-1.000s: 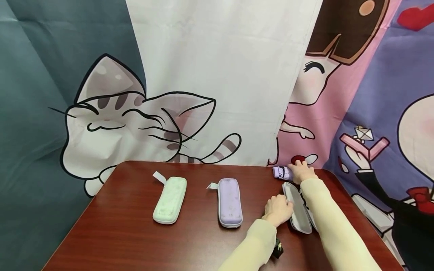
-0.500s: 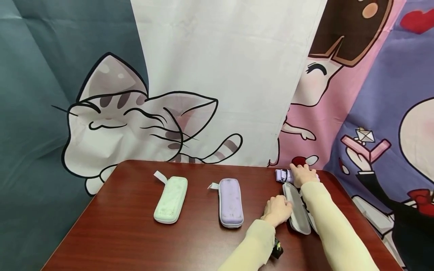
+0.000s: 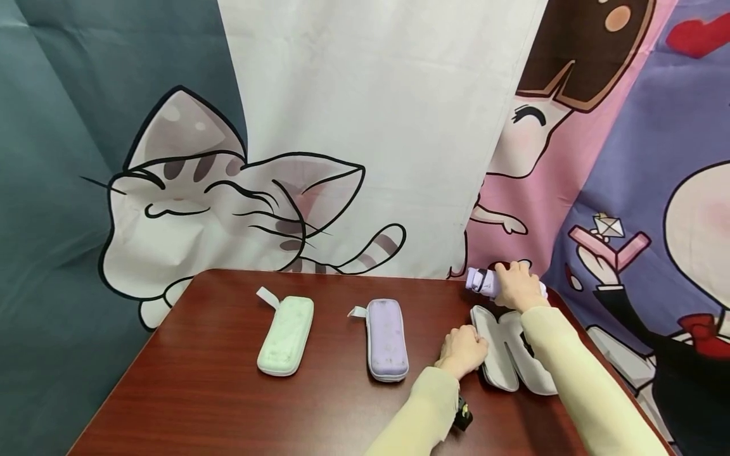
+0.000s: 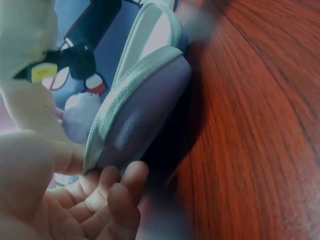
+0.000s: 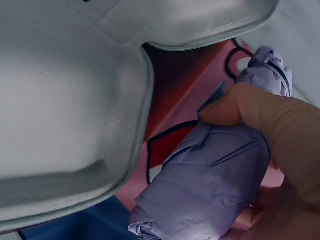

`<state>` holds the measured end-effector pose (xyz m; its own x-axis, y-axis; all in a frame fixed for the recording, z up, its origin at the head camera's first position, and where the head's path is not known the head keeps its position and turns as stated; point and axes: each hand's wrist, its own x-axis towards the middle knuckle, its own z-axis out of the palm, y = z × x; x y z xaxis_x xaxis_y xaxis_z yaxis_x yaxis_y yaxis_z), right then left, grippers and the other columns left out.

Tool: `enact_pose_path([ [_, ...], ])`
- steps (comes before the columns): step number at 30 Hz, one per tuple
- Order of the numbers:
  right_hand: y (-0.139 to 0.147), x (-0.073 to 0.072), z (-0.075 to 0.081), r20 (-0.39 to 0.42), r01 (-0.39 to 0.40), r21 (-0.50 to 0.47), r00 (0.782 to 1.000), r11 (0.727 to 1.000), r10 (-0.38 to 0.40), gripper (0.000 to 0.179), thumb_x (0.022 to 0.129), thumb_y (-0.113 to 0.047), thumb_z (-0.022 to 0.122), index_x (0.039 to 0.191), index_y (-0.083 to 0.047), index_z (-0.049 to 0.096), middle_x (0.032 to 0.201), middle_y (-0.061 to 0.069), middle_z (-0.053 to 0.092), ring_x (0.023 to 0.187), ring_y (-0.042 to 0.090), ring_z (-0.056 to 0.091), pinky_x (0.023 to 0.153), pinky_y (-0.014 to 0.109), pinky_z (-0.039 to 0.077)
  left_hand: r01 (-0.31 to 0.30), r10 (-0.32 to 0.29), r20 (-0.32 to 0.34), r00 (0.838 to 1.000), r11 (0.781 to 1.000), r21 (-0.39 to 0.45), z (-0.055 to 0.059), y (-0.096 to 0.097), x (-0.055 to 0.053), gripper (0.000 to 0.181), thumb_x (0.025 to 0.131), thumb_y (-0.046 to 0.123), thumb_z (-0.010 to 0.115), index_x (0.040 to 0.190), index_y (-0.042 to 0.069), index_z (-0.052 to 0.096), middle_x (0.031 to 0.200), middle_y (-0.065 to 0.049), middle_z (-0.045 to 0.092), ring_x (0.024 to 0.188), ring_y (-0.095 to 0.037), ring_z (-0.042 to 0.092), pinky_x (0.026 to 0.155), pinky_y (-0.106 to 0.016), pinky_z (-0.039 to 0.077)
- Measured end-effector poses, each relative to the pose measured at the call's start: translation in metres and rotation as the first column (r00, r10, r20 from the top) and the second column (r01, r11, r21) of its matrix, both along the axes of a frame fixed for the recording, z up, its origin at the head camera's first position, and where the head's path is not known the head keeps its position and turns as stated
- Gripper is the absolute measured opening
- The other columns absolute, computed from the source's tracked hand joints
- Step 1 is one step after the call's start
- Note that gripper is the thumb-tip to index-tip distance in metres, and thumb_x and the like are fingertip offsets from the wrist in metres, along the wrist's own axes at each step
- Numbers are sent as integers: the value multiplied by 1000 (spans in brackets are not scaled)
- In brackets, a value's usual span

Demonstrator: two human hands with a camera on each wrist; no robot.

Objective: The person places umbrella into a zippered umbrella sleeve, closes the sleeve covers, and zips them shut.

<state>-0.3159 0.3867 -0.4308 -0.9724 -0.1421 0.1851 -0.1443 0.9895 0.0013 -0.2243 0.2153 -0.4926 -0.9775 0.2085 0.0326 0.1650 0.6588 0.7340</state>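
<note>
At the table's right side a purple zip case lies open, its pale grey lining showing in both halves. My left hand pinches the case's left edge; in the left wrist view its thumb and fingers are on either side of the zipped rim. Just beyond the case, my right hand grips a folded purple compact umbrella. The right wrist view has the thumb across the umbrella's wrapped fabric, beside the grey lining. My palm hides the umbrella's middle in the head view.
A closed pale green case with a white strap lies on the left of the brown table. To its right lies a closed purple case. A printed cloth hangs behind the table's far edge.
My right hand has moved right with the umbrella, uncovering more of the open case's right half. The left hand keeps its hold on the case edge. Both closed cases stay put.
</note>
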Motion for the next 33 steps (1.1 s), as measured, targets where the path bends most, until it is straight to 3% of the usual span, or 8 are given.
enact_pose_path([
  [7, 0, 27, 7, 29, 127, -94, 992, 987, -125, 65, 66, -27, 82, 111, 3, 46, 95, 29, 47, 85, 50, 50, 59, 61, 42, 10, -11, 10, 1000, 1000, 14, -3, -3, 0, 33, 86, 24, 60, 59, 17, 44, 53, 1, 45, 53, -15, 49, 53, -30, 40],
  [11, 2, 49, 12, 76, 203, -131, 978, 970, -194, 76, 65, -46, 81, 108, 5, 46, 90, 26, 54, 74, 45, 56, 58, 58, 41, 8, -9, 29, 1000, 999, 50, -6, -5, 0, 27, 88, 24, 60, 64, 18, 49, 45, 5, 48, 50, -12, 50, 55, -27, 42],
  [15, 5, 75, 15, 176, 268, -132, 954, 954, -243, 86, 67, -59, 78, 110, 6, 44, 85, 25, 58, 71, 40, 57, 59, 56, 41, 9, -11, 30, 999, 998, 69, -5, -6, 2, 24, 89, 22, 59, 67, 18, 50, 40, 6, 46, 47, -11, 49, 55, -25, 43],
  [21, 9, 106, 8, 252, 324, -132, 925, 937, -285, 82, 74, -54, 76, 113, 9, 41, 84, 26, 57, 70, 39, 57, 58, 55, 42, 26, -26, -10, 1000, 999, 41, -3, -6, 1, 24, 88, 23, 61, 67, 17, 50, 56, 3, 49, 59, -16, 56, 57, -29, 44],
  [26, 11, 115, -3, 265, 351, -147, 915, 925, -305, 78, 75, -49, 76, 113, 9, 40, 84, 26, 56, 70, 38, 56, 58, 56, 42, 33, -32, -35, 999, 999, 30, -1, -7, -1, 25, 88, 21, 61, 67, 16, 48, 61, 1, 50, 63, -18, 58, 57, -32, 44],
  [33, 15, 116, -18, 295, 384, -133, 896, 914, -333, 82, 74, -51, 75, 118, 10, 42, 89, 32, 57, 74, 41, 57, 60, 57, 43, 67, -65, -61, 996, 997, 38, 0, -6, 0, 29, 90, 17, 60, 67, 16, 44, 56, 1, 44, 55, -15, 47, 51, -30, 38],
])
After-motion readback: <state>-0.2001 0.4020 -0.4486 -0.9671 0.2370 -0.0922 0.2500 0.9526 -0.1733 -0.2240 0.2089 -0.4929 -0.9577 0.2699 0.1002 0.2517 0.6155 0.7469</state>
